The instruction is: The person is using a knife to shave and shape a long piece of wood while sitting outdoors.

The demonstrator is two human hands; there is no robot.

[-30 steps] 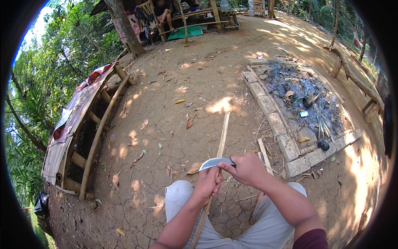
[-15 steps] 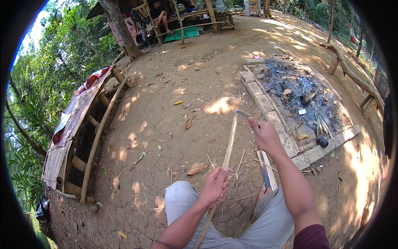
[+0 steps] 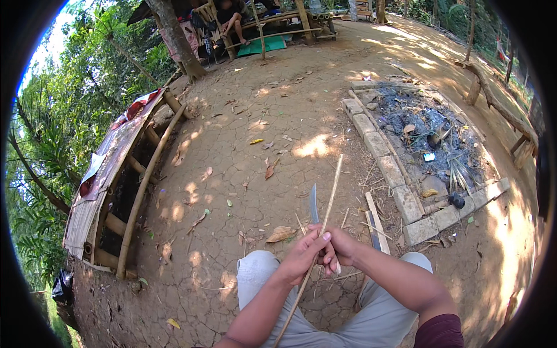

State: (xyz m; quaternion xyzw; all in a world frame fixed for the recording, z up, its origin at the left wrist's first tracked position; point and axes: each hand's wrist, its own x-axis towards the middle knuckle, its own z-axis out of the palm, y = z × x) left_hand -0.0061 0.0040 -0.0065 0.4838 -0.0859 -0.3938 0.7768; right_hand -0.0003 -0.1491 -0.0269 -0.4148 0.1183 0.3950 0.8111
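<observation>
A long, thin bamboo strip (image 3: 332,194) slants up from between my knees, with its far end over the bare ground. My left hand (image 3: 300,255) is closed around it near the middle. Close against that hand, my right hand (image 3: 342,248) grips a knife with a curved grey blade (image 3: 314,206). The blade points away from me, just left of the strip. Fingers cover most of the knife's handle. Whether the blade's edge touches the strip, I cannot tell.
Beside my right leg lie pale wooden pieces (image 3: 377,219) with a dark strip. A brick-edged fire pit (image 3: 391,171) with ash is at right. A low bamboo platform (image 3: 110,156) stands at left. Dry leaves (image 3: 281,234) litter the cracked earth. A person (image 3: 232,23) sits far back.
My right hand, with the knife, has come down and left from beyond the strip's far end to beside my left hand. The strip's far end has shifted slightly up and right.
</observation>
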